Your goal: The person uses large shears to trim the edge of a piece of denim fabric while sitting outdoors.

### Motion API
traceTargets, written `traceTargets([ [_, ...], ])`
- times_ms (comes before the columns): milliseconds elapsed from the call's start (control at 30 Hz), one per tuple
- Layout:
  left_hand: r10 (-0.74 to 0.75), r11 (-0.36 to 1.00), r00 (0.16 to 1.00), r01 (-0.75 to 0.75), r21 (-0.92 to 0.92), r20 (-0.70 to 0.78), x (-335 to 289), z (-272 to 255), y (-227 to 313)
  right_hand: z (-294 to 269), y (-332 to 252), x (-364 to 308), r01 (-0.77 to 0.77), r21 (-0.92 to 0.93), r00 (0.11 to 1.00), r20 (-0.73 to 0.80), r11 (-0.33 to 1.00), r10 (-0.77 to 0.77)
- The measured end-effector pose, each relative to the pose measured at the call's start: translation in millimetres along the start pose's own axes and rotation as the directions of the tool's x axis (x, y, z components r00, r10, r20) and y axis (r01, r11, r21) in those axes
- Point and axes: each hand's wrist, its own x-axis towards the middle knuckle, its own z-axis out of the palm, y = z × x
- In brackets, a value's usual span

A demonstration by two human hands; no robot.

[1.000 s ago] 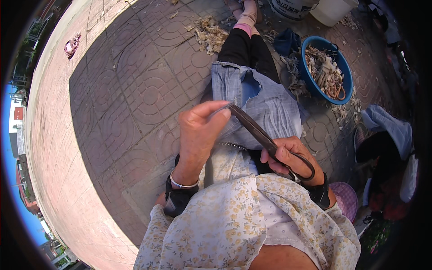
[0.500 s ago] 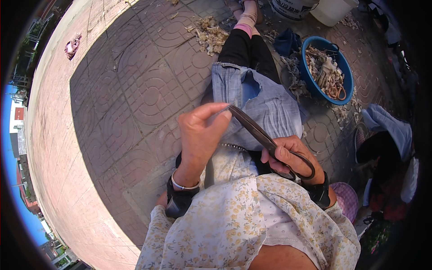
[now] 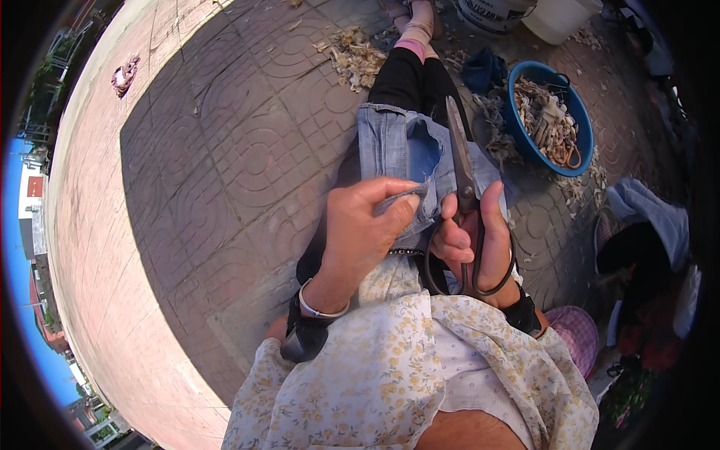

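A piece of light blue denim (image 3: pixel 386 150) with a hole torn in it lies across my lap. My left hand (image 3: pixel 367 225) is closed in a pinch on the denim's frayed edge, beside the hole. In my right hand (image 3: pixel 491 247) is a pair of scissors (image 3: pixel 460 154) with dark loop handles. Their blades look nearly together and point away from me, just right of the pinched edge. My fingers are in and around the handles, which partly hide my palm.
To the right stands a blue basin (image 3: pixel 515 120) holding pale scraps. Scraps (image 3: pixel 356 61) also litter the paving near my feet. A white bucket (image 3: pixel 559 19) stands at the far right, with dark blue cloth (image 3: pixel 482 71) before it. A pink checked hat (image 3: pixel 574 337) lies beside me.
The scissors have swung from slanting across my lap toward my left fingers to pointing away from me. My left hand has left the blade tips, moved right and pinched the denim.
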Motion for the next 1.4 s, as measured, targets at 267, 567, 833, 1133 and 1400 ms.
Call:
traceTargets([
  [267, -0.041, 0.962, 0.998, 0.029, -0.271, -0.039, 3.8, -14.2, -36.2, 7.2, -53.3, 0.8, 0.186, -0.686, 0.982, 0.100, 0.703, -0.163],
  [567, -0.056, 0.935, 0.996, 0.026, -0.354, -0.075, 2.3, -10.7, -35.6, -3.9, -37.5, -35.1, -0.032, -0.739, 0.986, 0.088, 0.673, 0.143],
  [833, -0.044, 0.932, 0.994, 0.006, -0.361, -0.096, 0.7, -8.7, -33.5, -0.4, -36.6, -41.3, -0.119, -0.737, 0.968, 0.064, 0.665, 0.244],
  [1133, 0.006, 0.953, 0.998, -0.027, -0.302, -0.068, -0.3, -11.9, -40.2, 0.1, -35.4, -41.4, -0.148, -0.726, 0.967, 0.037, 0.671, 0.253],
  [1400, 0.077, 0.986, 0.992, -0.091, -0.141, -0.104, -0.1, -11.6, -37.5, -0.7, -36.3, -40.7, -0.156, -0.740, 0.965, 0.026, 0.654, 0.259],
])
